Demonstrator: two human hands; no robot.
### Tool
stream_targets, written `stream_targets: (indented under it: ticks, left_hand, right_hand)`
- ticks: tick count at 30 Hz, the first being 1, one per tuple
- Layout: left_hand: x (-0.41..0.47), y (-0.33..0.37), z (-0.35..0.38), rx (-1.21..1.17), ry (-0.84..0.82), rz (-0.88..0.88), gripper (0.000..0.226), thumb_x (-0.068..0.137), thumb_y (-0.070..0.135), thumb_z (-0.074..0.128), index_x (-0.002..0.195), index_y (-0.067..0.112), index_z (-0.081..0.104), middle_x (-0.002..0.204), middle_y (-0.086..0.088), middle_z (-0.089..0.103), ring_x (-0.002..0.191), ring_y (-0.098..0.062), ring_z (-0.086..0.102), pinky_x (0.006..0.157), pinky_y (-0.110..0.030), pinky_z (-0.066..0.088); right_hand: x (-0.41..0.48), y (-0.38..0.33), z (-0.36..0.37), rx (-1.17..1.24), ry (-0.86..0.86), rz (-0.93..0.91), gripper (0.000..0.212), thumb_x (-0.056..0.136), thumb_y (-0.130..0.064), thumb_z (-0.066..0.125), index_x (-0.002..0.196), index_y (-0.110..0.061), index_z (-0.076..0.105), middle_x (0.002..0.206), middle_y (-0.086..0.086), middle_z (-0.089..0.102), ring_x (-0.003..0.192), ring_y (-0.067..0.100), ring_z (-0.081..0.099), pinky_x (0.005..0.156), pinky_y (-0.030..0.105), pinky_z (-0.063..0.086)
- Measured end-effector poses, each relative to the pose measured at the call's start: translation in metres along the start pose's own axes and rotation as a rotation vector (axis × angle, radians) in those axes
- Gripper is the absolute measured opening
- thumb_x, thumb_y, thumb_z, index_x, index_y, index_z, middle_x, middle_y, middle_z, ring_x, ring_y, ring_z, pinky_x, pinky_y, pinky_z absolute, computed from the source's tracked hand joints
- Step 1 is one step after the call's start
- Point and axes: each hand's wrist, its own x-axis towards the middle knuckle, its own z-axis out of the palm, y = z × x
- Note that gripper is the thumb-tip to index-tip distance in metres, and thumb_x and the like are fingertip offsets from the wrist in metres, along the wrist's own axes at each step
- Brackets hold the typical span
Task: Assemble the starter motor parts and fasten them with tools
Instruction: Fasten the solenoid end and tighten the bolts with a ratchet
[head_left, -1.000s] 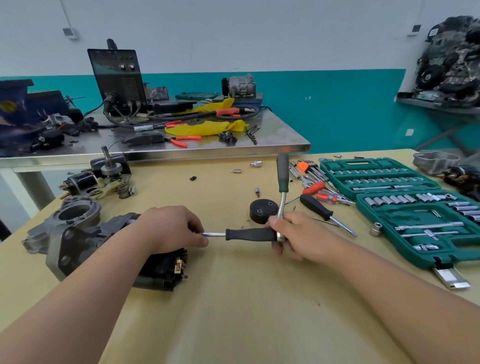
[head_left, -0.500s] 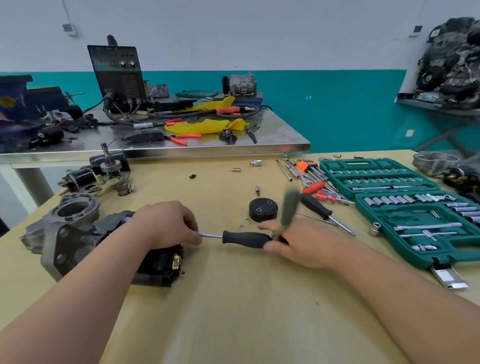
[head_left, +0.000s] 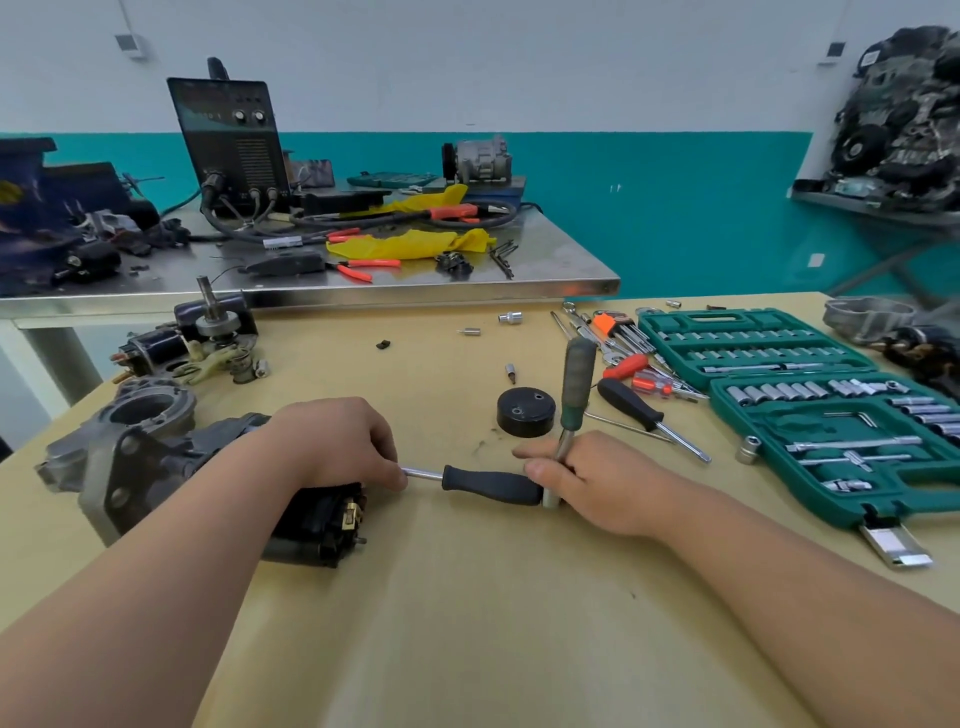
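On the desk (head_left: 467, 623), at left, lies the starter motor (head_left: 156, 467); the left hand (head_left: 337, 447) rests over it, pinching the screwdriver (head_left: 491, 484) by its shaft. The right hand (head_left: 608, 483) curls round the upright ratchet (head_left: 576, 379) at the screwdriver's butt. A black cap (head_left: 525, 411) sits just behind.

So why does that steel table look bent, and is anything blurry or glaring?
Head view: the wide-angle lens bows the edge of the steel table; soft reflections sheen its top; the upright ratchet looks slightly blurred; the far right corner smears; light is even, shadows faint.
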Motion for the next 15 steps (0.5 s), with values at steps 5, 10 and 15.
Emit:
stream_targets:
  ticks: [5,10,15]
  left_hand:
    - [0.018,0.003,0.0,0.025,-0.067,0.071,0.027,0.073,0.06,0.066,0.075,0.034,0.066,0.073,0.016,0.066,0.072,-0.001,0.058,0.057,-0.025,0.04]
    - [0.017,-0.011,-0.008,0.266,0.061,0.061,0.045,0.071,0.079,0.051,0.076,0.034,0.058,0.077,0.014,0.058,0.069,-0.002,0.051,0.052,-0.025,0.034]
    - [0.012,-0.028,-0.01,0.302,-0.037,-0.041,0.066,0.065,0.088,0.042,0.073,0.027,0.063,0.074,0.01,0.061,0.069,-0.007,0.055,0.053,-0.026,0.036]
  right_hand:
    - [0.011,0.01,-0.008,-0.186,0.123,0.029,0.051,0.096,-0.056,0.032,0.141,-0.036,0.043,0.141,-0.009,0.051,0.128,0.017,0.048,0.097,0.031,0.041]
    - [0.018,0.009,-0.008,-0.224,0.122,-0.02,0.05,0.097,-0.057,0.028,0.142,-0.039,0.038,0.146,-0.009,0.046,0.134,0.018,0.041,0.103,0.038,0.041]
    - [0.018,0.002,-0.003,-0.302,0.153,-0.055,0.051,0.094,-0.061,0.028,0.142,-0.042,0.034,0.143,-0.006,0.048,0.127,0.021,0.049,0.094,0.035,0.045]
